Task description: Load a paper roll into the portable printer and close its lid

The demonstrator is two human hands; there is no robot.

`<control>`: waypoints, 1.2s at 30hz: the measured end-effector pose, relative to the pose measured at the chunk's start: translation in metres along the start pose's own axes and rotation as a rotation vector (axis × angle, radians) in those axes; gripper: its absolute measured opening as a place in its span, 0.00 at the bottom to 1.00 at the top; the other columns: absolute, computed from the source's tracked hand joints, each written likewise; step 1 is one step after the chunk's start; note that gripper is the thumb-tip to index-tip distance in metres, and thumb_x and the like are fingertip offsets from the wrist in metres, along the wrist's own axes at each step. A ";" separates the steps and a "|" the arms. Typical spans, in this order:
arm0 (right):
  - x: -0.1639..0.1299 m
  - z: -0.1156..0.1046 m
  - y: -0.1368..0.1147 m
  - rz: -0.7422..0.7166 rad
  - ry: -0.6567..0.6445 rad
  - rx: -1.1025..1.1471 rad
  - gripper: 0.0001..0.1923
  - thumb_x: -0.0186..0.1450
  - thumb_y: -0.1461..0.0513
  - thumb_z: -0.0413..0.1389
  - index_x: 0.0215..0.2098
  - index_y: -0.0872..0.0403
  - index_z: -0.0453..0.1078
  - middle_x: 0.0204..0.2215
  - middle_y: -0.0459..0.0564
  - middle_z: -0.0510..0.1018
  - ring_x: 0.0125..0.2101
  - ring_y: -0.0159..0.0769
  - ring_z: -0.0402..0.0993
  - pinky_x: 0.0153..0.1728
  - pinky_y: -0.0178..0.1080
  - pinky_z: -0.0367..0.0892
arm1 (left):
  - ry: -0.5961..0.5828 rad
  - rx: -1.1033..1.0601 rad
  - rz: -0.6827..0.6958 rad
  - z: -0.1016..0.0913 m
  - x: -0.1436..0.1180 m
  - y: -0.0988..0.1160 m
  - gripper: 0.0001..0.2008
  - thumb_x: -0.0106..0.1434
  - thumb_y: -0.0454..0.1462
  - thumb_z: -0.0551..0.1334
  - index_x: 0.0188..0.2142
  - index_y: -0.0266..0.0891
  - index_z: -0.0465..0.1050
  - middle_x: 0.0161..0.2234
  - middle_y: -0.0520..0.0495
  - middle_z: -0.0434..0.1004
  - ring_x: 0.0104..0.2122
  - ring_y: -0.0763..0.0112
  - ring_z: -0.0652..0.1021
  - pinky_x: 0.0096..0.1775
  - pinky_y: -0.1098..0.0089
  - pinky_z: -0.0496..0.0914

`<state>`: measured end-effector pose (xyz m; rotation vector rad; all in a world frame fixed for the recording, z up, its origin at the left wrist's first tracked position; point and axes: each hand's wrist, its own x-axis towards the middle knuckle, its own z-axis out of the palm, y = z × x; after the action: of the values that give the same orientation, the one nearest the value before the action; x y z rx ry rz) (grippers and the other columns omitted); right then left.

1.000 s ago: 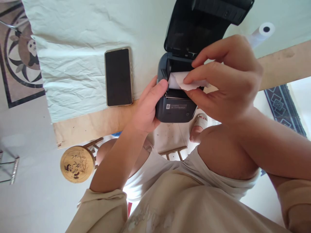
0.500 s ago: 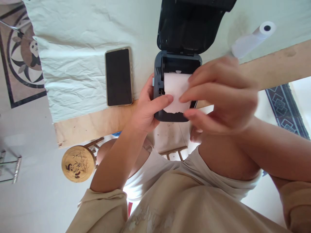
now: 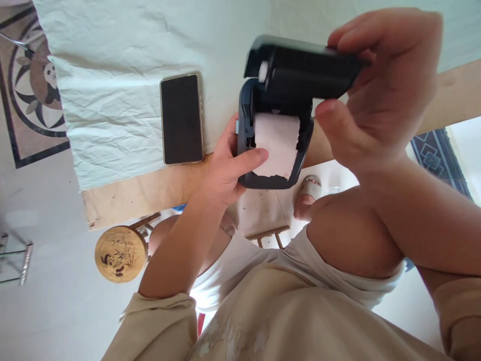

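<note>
A small dark receipt printer (image 3: 245, 108) is held at the table's front edge by my left hand (image 3: 235, 163), its thumb pressing on the white paper (image 3: 280, 143) inside. The paper has a ragged, torn end and side. My right hand (image 3: 387, 85) grips the right edge of the printer's black lid (image 3: 304, 70), fingers behind and thumb below. The lid stands partly raised over the back of the printer body, tilted toward me. A white roller end shows at the lid's left side.
A phone (image 3: 182, 119) with a dark screen lies left of the printer on the pale green cloth (image 3: 124, 50). The table's bare wooden edge (image 3: 150, 188) runs along the front. Below are a round wooden stool (image 3: 121, 253) and a sandalled foot (image 3: 310, 193).
My right hand has left the paper and moved up to the lid. The lid has swung partway down from wide open. My left hand has stayed in place. The paper roll at right is now hidden.
</note>
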<state>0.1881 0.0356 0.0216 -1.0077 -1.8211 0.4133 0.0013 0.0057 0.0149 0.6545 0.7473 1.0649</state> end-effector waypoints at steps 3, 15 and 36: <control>0.001 0.003 0.004 -0.211 0.008 -0.010 0.16 0.58 0.59 0.55 0.43 0.57 0.62 0.44 0.47 0.67 0.49 0.23 0.64 0.42 0.25 0.63 | 0.001 -0.016 0.008 -0.001 0.001 -0.002 0.11 0.56 0.28 0.61 0.40 0.37 0.68 0.31 0.54 0.74 0.29 0.79 0.77 0.31 0.78 0.73; -0.010 0.006 0.002 -0.044 -0.169 0.175 0.23 0.60 0.57 0.52 0.53 0.56 0.61 0.52 0.51 0.61 0.53 0.27 0.62 0.50 0.30 0.65 | -0.025 -0.010 0.031 -0.003 0.000 -0.003 0.12 0.56 0.30 0.63 0.40 0.38 0.67 0.34 0.53 0.74 0.32 0.78 0.77 0.34 0.79 0.73; -0.013 0.013 -0.007 0.279 -0.399 0.381 0.36 0.62 0.50 0.55 0.61 0.52 0.43 0.54 0.51 0.57 0.40 0.15 0.61 0.36 0.20 0.65 | -0.042 -0.008 -0.002 -0.005 0.002 -0.003 0.13 0.58 0.37 0.62 0.42 0.36 0.66 0.30 0.50 0.71 0.25 0.79 0.74 0.25 0.79 0.70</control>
<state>0.1761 0.0228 0.0124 -0.9559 -1.8467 1.1557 -0.0011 0.0066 0.0091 0.6668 0.7074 1.0486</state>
